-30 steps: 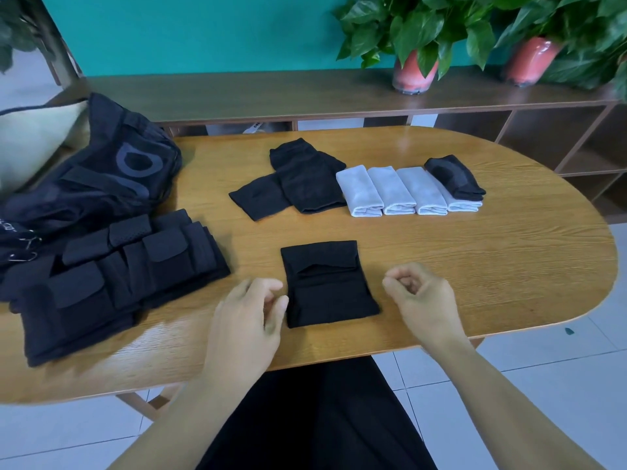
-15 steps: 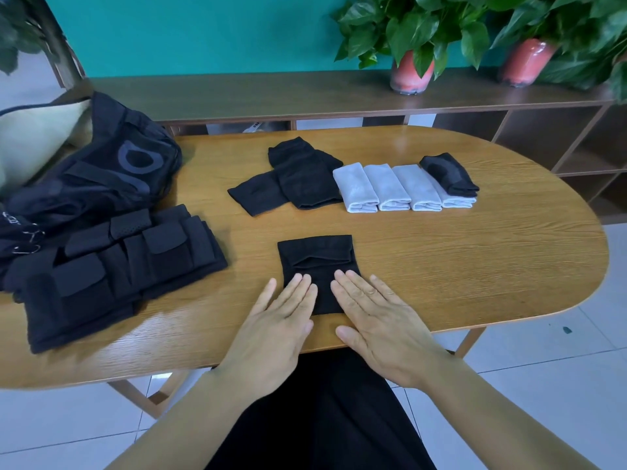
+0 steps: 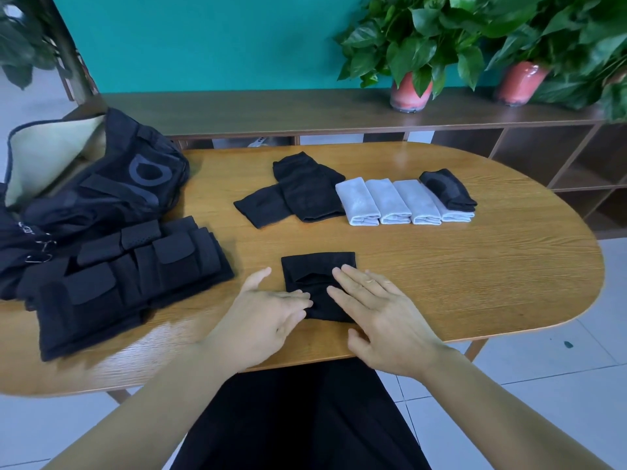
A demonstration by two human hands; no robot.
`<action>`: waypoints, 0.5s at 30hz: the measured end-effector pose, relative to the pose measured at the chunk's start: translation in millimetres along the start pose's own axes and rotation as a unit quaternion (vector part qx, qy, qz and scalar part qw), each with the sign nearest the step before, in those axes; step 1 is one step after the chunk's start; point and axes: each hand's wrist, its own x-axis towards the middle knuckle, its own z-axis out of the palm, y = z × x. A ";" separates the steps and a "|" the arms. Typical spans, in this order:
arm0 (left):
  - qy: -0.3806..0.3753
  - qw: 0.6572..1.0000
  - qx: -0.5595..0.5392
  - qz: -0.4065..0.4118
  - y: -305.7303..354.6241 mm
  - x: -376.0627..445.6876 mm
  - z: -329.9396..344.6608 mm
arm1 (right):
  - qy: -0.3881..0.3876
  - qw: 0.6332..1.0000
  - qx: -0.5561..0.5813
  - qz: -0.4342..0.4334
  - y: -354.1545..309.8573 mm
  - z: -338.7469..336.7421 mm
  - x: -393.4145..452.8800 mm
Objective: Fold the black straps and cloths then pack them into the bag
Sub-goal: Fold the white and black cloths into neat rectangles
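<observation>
A folded black cloth (image 3: 317, 266) lies on the wooden table (image 3: 475, 266) near its front edge. My left hand (image 3: 261, 317) is flat, its straight fingertips on the cloth's left edge. My right hand (image 3: 376, 310) lies flat with straight fingers on the cloth's right half. A pile of folded black straps (image 3: 129, 276) sits at the left. Behind it lies the black bag (image 3: 101, 184), its mouth open to a pale lining. Two more black cloths (image 3: 295, 195) lie at the middle back.
Several folded white cloths (image 3: 393, 201) stand in a row at the back, a folded black cloth (image 3: 448, 189) resting on the rightmost. A wooden shelf (image 3: 305, 110) with two potted plants (image 3: 410, 56) runs behind the table. Tiled floor lies below.
One second ago both hands hung beside the cloth with curled fingers. They have since flattened onto it; the right hand slid forward and the left shifted to the cloth's left edge.
</observation>
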 end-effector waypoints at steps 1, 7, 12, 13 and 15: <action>-0.015 1.000 -0.015 -0.011 -0.6 0.8 -1.8 | -0.006 1.000 0.000 -0.001 1.4 0.3 4.7; 0.009 0.997 -0.074 -0.031 -0.4 3.4 -11.9 | -0.015 1.000 0.024 -0.002 9.4 5.5 13.4; -0.022 1.000 0.010 0.009 3.4 5.3 -8.5 | -0.024 0.997 0.068 0.012 10.4 1.7 17.0; -0.032 0.999 0.016 0.011 2.0 4.9 -4.9 | -0.026 0.995 0.092 0.025 10.2 0.5 15.1; -0.031 0.999 -0.010 -0.002 -0.2 2.4 -0.9 | -0.022 0.984 0.156 0.080 12.0 -1.3 9.2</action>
